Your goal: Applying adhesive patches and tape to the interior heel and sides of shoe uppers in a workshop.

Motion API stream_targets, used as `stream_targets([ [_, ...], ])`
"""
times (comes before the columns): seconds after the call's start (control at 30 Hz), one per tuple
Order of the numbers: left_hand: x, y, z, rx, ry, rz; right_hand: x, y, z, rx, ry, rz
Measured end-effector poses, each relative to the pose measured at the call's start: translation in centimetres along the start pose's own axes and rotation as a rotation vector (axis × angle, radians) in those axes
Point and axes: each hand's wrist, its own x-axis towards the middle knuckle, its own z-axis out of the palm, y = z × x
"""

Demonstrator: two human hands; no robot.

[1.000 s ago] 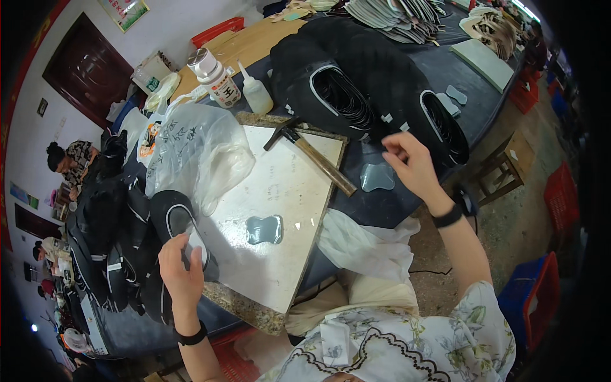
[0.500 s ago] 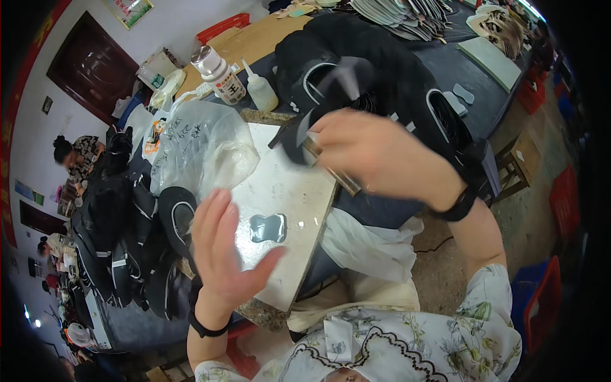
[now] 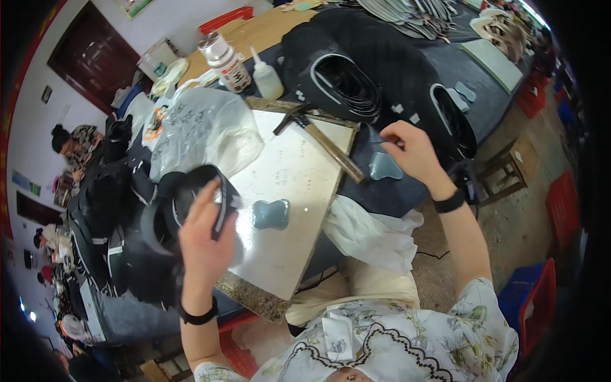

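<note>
Black shoe upper (image 3: 228, 192) lies at the white board's (image 3: 273, 261) left edge, under the left hand (image 3: 207, 237); neither its grip nor the right hand's (image 3: 412, 153) can be told. Handling the upper seems in hand; next calls for careful edge control.

Left hand (image 3: 207, 232): blurred; fingertips indistinct, grip undetermined.
Black pieces (image 3: 181, 197) with white edging, beneath it: smeared, partly covered by the hand; count uncertain.
Right hand (image 3: 412, 153): fingers curled inward, tips partly concealed; anything pinched there unclear.
Speckled slab (image 3: 254, 300): mostly hidden under the white board (image 3: 273, 248), whose marks are too faint to make out.
Poster (image 3: 132, 6), far left: cut by the upper edge.
Grey stack (image 3: 414, 16), far side: likewise cut.
Floral shirt (image 3: 420, 344), near: cropped by the lower edge.
Seated person (image 3: 76, 146), far left: handwork too small to discern.
</note>
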Motion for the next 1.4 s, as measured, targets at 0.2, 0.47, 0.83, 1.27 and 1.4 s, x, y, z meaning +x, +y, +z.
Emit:
stream_targets([
  [0.2, -2.6, -0.3, 5.2, -0.121, -0.382, -0.116, -2.0, 3.1, 1.8, -0.135, -0.109, 0.066],
  [0.47, -1.6, 4.9, 4.2, -0.603, -0.076, -0.143, -3.2, -5.6, 2.0, 0.94, -0.119, -0.016],
  [0.83, -1.7, 6.3, 8.3, -0.09, 0.236, 0.258, -5.2, -12.8, 4.8, 0.93, -0.112, 0.387],
  [1.27, -1.9, 6.3, 6.9, -0.533, -0.023, -0.056, -4.7, -12.7, 4.3, 1.045, -0.28, 0.461],
  [1.4, -1.8, 6.1, 6.7, -0.59, -0.078, -0.109, -4.7, -12.9, 4.3, 1.007, -0.289, 0.448],
])
